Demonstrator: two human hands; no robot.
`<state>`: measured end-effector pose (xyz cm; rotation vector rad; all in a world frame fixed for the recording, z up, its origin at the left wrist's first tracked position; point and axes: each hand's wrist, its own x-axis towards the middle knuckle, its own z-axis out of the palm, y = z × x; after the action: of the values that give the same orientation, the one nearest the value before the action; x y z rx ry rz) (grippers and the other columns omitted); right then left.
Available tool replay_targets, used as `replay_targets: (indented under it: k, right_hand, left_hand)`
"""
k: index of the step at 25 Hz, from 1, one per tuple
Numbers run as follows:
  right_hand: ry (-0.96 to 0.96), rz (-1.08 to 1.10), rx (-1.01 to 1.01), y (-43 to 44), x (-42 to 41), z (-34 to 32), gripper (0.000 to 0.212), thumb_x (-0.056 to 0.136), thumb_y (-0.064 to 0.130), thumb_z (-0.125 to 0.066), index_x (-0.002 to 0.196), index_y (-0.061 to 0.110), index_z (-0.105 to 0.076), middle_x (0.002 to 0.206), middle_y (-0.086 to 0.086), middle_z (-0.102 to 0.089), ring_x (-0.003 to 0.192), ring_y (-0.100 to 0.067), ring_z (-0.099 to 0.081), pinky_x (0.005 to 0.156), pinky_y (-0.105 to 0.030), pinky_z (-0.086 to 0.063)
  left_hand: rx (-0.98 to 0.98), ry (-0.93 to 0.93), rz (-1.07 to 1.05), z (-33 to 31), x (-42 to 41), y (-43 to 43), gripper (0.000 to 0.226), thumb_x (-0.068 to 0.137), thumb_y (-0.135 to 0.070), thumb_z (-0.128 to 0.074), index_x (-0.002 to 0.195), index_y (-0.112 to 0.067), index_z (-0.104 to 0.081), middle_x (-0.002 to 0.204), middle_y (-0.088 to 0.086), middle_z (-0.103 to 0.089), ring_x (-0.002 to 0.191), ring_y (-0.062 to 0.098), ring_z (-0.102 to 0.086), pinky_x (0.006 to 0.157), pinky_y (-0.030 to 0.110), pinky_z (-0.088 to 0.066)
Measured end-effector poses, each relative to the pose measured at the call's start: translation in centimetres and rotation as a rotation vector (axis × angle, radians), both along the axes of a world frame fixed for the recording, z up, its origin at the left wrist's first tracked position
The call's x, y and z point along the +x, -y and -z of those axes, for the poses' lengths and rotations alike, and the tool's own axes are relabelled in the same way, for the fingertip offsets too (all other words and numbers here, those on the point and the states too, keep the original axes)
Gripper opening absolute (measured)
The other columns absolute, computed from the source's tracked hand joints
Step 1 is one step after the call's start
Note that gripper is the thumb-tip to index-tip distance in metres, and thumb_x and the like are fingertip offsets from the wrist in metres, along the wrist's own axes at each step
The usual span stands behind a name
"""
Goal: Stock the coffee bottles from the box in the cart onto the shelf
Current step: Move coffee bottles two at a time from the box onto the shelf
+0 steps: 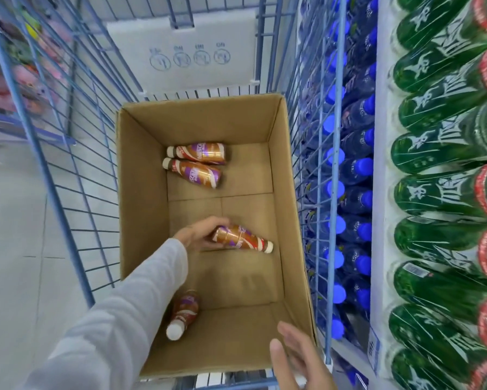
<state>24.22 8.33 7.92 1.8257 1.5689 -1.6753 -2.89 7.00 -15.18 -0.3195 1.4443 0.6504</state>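
Observation:
An open cardboard box (141,192) stands in the blue wire cart (67,192). Several brown-and-purple coffee bottles with white caps lie on its floor. My left hand (200,233), in a grey sleeve, reaches into the box and grips one lying coffee bottle (245,240) by its base end, cap pointing right. Two more bottles (197,161) lie side by side at the far end. Another bottle (183,313) lies near the front left corner, partly under my sleeve. My right hand (295,358) hovers open over the box's near right corner, holding nothing.
The shelf on the right holds rows of blue-capped water bottles (346,192) behind the cart's wire side, and green bottles with red caps (445,192) further right. A white panel with pictograms (186,54) hangs on the cart's far end. Grey floor lies to the left.

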Motion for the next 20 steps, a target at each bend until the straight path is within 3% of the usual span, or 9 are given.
replay_targets:
  k: [5,8,10,13,17,20]
  right_hand:
    - [-0.024,0.027,-0.066,0.0,-1.5,0.0,0.044,0.068,0.059,-0.063,0.109,0.044,-0.065,0.111,0.039,-0.064,0.108,0.017,-0.056,0.101,-0.021,-0.042]
    - [-0.023,0.010,-0.108,0.3,-2.5,0.1,0.034,0.076,0.054,-0.067,0.109,0.046,-0.064,0.109,0.039,-0.064,0.111,0.014,-0.055,0.100,-0.020,-0.041]
    - [-0.013,-0.011,-0.082,0.2,-3.4,0.7,0.020,0.084,0.045,-0.071,0.105,0.045,-0.068,0.108,0.041,-0.064,0.109,0.013,-0.059,0.100,-0.021,-0.043]
    - [-0.001,-0.059,-0.083,-1.0,-5.9,2.6,0.014,0.090,0.042,-0.069,0.104,0.043,-0.069,0.110,0.028,-0.069,0.108,0.009,-0.060,0.099,-0.021,-0.044]
    - [-0.070,-0.216,0.016,-4.3,-12.5,6.8,0.026,0.097,0.040,-0.061,0.122,0.033,-0.060,0.122,0.011,-0.065,0.119,-0.010,-0.059,0.100,-0.030,-0.046]
    - [-0.096,-0.383,0.173,-7.2,-21.3,12.8,0.039,0.097,0.033,-0.062,0.134,0.025,-0.053,0.132,0.004,-0.059,0.126,-0.017,-0.054,0.103,-0.038,-0.047]
  left_hand:
    - [0.000,0.263,-0.203,-3.8,0.6,3.7,0.039,0.087,-0.012,-0.071,0.120,0.000,-0.054,0.116,0.022,-0.063,0.103,0.031,-0.066,0.080,0.043,-0.062]
    - [0.120,0.309,-0.253,-6.3,1.1,4.4,0.057,0.064,-0.010,-0.079,0.115,0.003,-0.058,0.104,0.021,-0.070,0.096,0.031,-0.068,0.085,0.046,-0.060]
    - [0.194,0.263,-0.274,-7.6,1.0,4.8,0.063,0.050,-0.009,-0.074,0.110,0.003,-0.060,0.094,0.017,-0.070,0.086,0.028,-0.069,0.078,0.040,-0.060]
    - [0.271,0.099,-0.354,-9.6,0.4,5.0,0.064,0.041,-0.011,-0.068,0.103,0.003,-0.061,0.092,0.017,-0.066,0.081,0.029,-0.066,0.071,0.035,-0.055]
    - [0.299,-0.101,-0.458,-13.2,-0.9,5.5,0.062,0.039,-0.009,-0.062,0.100,0.004,-0.062,0.093,0.019,-0.067,0.077,0.032,-0.066,0.065,0.032,-0.055]
    - [0.336,-0.176,-0.541,-16.3,-1.2,6.9,0.060,0.044,-0.005,-0.060,0.104,0.001,-0.063,0.093,0.020,-0.067,0.084,0.036,-0.066,0.071,0.036,-0.056]
